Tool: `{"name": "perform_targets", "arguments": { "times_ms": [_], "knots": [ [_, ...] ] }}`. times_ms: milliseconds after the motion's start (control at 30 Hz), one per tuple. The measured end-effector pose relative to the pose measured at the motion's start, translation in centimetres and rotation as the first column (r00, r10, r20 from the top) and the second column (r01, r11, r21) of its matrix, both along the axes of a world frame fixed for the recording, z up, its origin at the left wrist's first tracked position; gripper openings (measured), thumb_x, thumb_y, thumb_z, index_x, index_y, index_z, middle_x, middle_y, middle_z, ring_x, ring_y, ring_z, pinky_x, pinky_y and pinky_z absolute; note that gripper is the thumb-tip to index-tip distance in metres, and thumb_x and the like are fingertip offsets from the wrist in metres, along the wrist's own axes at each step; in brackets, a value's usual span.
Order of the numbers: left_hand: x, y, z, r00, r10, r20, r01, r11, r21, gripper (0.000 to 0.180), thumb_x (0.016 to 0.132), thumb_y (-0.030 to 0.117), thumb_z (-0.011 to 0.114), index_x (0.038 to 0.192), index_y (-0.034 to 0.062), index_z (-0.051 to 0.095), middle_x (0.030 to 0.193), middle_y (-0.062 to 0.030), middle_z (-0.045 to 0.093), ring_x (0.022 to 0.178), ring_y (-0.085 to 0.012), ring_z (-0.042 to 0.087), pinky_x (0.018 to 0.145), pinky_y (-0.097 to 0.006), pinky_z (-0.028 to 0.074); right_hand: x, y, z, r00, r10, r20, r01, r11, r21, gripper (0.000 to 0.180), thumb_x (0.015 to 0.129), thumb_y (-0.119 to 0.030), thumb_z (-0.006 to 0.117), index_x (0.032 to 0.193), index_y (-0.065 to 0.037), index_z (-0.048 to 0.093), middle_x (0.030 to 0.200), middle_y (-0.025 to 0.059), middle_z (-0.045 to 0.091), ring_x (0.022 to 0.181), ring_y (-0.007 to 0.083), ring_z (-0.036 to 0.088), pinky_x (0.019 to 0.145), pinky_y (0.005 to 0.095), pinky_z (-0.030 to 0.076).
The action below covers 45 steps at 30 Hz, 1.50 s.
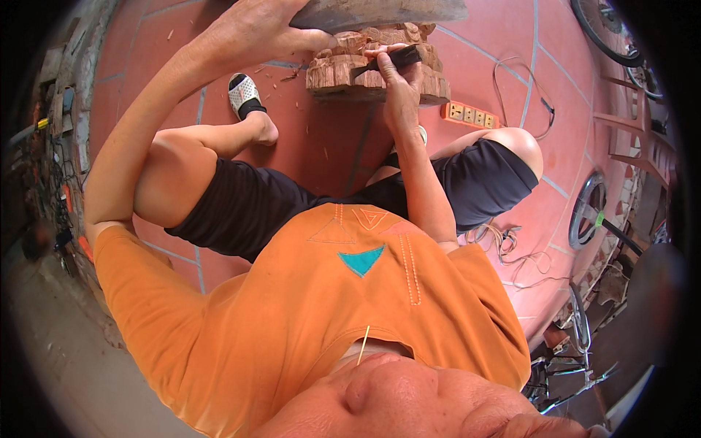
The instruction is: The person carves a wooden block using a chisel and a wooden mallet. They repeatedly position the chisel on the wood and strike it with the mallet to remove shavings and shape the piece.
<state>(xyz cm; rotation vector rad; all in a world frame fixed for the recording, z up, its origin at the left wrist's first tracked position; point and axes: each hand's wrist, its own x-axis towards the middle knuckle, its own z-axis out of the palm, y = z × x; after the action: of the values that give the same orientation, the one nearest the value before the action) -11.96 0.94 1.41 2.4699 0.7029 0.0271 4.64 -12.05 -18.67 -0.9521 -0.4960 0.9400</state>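
You were in what appeared to be an informal woodcarving workshop: a carved wood block (337, 80) stood at twelve o'clock, wood chips (276, 95) littered the red tiled floor (504, 29) toward eleven, and a power strip (469, 114) lay between one and two. A bicycle wheel (588, 35) at two suggested shared storage.

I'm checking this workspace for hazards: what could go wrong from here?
The right hand grips a dark tool over the carved wooden block, with the left hand nearby; if its tip is sharp, a slip might nick that thumb.
The orange power strip lies on the floor close to the block, so shifting the block could knock it.
The thin stick at the mouth might jab if bumped.
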Motion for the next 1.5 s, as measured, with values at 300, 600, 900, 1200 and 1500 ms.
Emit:
{"name": "perform_targets", "arguments": {
  "times_ms": [300, 600, 900, 1200, 1500],
  "knots": [
    [0.1, -0.4, 0.1, 0.999, -0.040, 0.007, 0.040, 0.999, 0.032, 0.047, 0.085, 0.029, 0.074, 0.116, 0.0006, 0.053, 0.081, -0.0264, 0.067, 0.078, -0.0423, 0.068, 0.069, -0.048, 0.053, -0.1, 0.5, 0.0, 0.994, 0.010, 0.106, -0.010, 1.000, -0.004, 0.012, 0.096, -0.001, 0.064, 0.105, -0.005, 0.057, 0.099, 0.0032, 0.065, 0.095, 0.0143, 0.064, 0.090, 0.0283, 0.050],
    [1.1, -2.0, -1.3, 0.985, -0.130, 0.114, 0.123, 0.990, 0.072, 0.050, 0.084, 0.024, 0.072, 0.124, 0.0034, 0.050, 0.082, -0.0261, 0.066, 0.078, -0.0421, 0.068, 0.069, -0.048, 0.054, -1.2, 0.5, 0.7, 0.947, -0.001, 0.321, -0.002, 1.000, 0.008, 0.022, 0.094, -0.004, 0.068, 0.113, 0.000, 0.058, 0.100, 0.0046, 0.066, 0.092, 0.0121, 0.061, 0.082, 0.0276, 0.049],
    [1.6, -2.5, -2.4, 0.940, -0.157, 0.302, 0.082, 0.966, 0.245, 0.043, 0.084, 0.020, 0.067, 0.122, 0.0063, 0.051, 0.075, -0.0239, 0.064, 0.073, -0.0411, 0.067, 0.069, -0.050, 0.051, -1.3, 0.8, 0.2, 0.956, -0.002, 0.294, -0.006, 1.000, 0.027, 0.013, 0.094, 0.000, 0.065, 0.106, -0.001, 0.060, 0.097, 0.0036, 0.066, 0.089, 0.0106, 0.060, 0.082, 0.0264, 0.049],
    [1.1, -1.1, -4.5, 0.981, -0.105, -0.165, 0.139, 0.969, 0.206, 0.045, 0.083, 0.022, 0.068, 0.123, 0.0069, 0.054, 0.072, -0.0219, 0.063, 0.068, -0.0383, 0.065, 0.065, -0.050, 0.051, -0.7, 0.3, -0.4, 0.916, 0.017, 0.401, 0.012, 0.998, -0.070, 0.007, 0.096, -0.003, 0.063, 0.101, 0.000, 0.060, 0.098, 0.0042, 0.067, 0.090, 0.0100, 0.060, 0.084, 0.0276, 0.048],
    [0.6, -0.4, -0.7, 1.000, -0.014, -0.024, 0.015, 0.998, 0.059, 0.045, 0.084, 0.028, 0.072, 0.115, 0.0008, 0.053, 0.075, -0.0262, 0.065, 0.075, -0.0428, 0.068, 0.067, -0.051, 0.053, 0.7, 0.5, -0.5, 1.000, 0.017, 0.004, -0.017, 0.998, -0.061, 0.014, 0.098, -0.003, 0.061, 0.110, -0.004, 0.053, 0.102, 0.0092, 0.066, 0.097, 0.0197, 0.067, 0.095, 0.0345, 0.051]
  ]
}}
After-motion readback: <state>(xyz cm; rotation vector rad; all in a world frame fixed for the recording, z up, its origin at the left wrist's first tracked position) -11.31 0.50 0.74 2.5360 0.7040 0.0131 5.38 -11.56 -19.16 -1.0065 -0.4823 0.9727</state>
